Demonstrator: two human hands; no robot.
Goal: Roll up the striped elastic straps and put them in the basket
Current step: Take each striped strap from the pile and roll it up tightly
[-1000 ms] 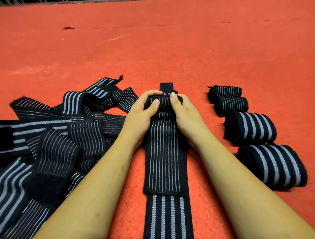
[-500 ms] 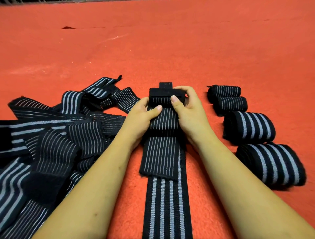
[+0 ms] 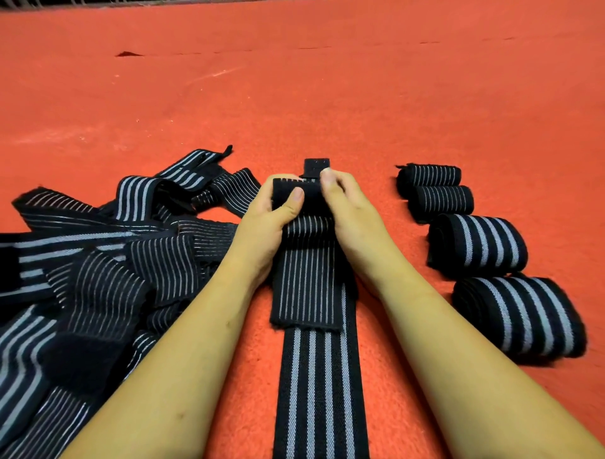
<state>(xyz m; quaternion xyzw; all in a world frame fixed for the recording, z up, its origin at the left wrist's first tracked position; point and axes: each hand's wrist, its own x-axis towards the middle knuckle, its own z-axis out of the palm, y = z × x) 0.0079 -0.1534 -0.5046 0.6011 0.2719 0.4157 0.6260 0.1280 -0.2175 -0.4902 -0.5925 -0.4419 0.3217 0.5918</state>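
In the frame's middle, my left hand and right hand are gripping the rolled end of a thin-striped elastic strap, which is lying on a wide-striped strap. Four cylindrical rolls are lying at right and a loose pile at left, on fuzzy red carpet.

Left grip and right grip, both curled.

Orange-red carpet floor fills nearly the whole view, evenly lit w/ no hard shadows. A small dark mark sits far back. Right of it a faint seam line runs across, & below-right lies a pale scuff streak. Beyond the mark, a dark strip edges the floor.
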